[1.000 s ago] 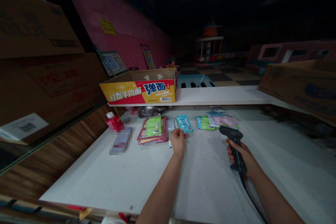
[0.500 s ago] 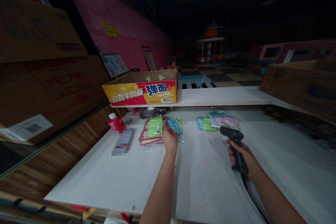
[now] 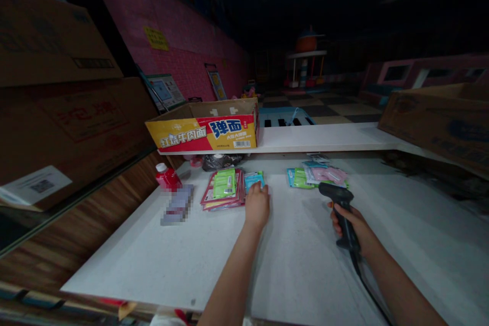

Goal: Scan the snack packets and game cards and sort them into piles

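Observation:
My right hand (image 3: 353,226) is closed round the handle of a black corded barcode scanner (image 3: 346,219), held above the table with its head to the left. My left hand (image 3: 257,204) has its fingers curled over the near edge of a small blue packet (image 3: 253,179); its fingertips are partly hidden. Just left of this hand lies a stack of flat red-edged packets (image 3: 208,198) with a green packet (image 3: 224,183) on top. Beyond the scanner, blue, green and pink packets (image 3: 317,175) lie in a loose pile.
A red bottle with a white cap (image 3: 168,177) and a blurred-out flat item (image 3: 178,205) are on the white table (image 3: 153,260) at left. A noodle carton (image 3: 206,130) stands on the raised shelf (image 3: 321,136). Brown cardboard boxes (image 3: 76,132) flank the left side, another box (image 3: 439,117) the right.
My left hand has moved slightly right, from the edge of the red-edged stack over the blue packet. The scanner and my right hand have stayed nearly still.

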A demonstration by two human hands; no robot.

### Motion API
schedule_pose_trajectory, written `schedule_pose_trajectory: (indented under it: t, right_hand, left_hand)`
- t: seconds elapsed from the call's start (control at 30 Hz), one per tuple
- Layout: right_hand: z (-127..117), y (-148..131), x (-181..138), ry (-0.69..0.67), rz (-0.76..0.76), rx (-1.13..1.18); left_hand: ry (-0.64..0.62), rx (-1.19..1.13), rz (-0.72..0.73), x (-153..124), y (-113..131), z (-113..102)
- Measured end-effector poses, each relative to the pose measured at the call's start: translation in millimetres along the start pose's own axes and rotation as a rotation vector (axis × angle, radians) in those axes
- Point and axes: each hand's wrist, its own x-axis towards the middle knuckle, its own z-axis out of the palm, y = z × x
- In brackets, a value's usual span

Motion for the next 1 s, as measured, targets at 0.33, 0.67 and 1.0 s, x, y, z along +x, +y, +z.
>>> schedule_pose_trajectory:
  t: [0.33, 0.67, 1.0]
  right_hand:
    - [3, 3, 1, 0.037, -0.012, 0.002]
    - [7, 1, 0, 0.061, -0.03, 0.016]
    - [7, -8, 0, 0.099, -0.057, 0.064]
  left_hand:
    - [-0.228, 0.152, -0.05, 14, -2, 16]
    - [-0.144, 0.119, -0.059, 28, 0, 22]
    - [-0.119, -0.052, 0.178, 47, 53, 26]
